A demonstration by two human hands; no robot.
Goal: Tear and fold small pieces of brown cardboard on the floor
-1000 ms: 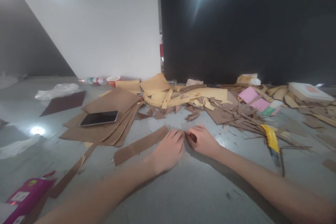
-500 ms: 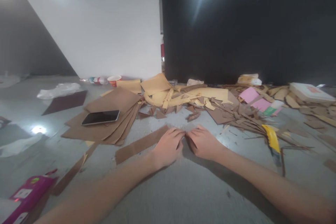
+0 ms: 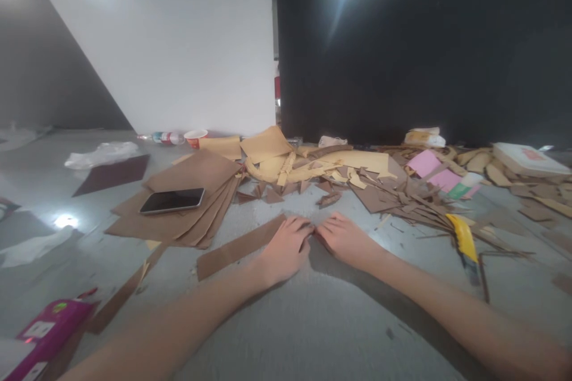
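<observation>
My left hand (image 3: 286,252) is closed, its fingers curled and pinched together over the table. A flat strip of brown cardboard (image 3: 239,248) lies beside it and runs partly behind its knuckles. My right hand (image 3: 340,241) is also closed, with its fingertips meeting those of the left. Whatever the two hands pinch between them is too small or hidden to make out. Just beyond the fingers lie small brown cardboard scraps (image 3: 329,199).
A phone (image 3: 173,200) rests on stacked brown sheets (image 3: 147,227) at left. A yellow-handled cutter (image 3: 465,238) lies at right beside heaped cardboard offcuts (image 3: 415,205). A purple power strip (image 3: 56,327) is at near left. White (image 3: 179,47) and black boards (image 3: 420,47) stand behind.
My right hand has turned slightly and its fingers have closed in toward the left hand's fingertips. The left hand stays nearly where it was.
</observation>
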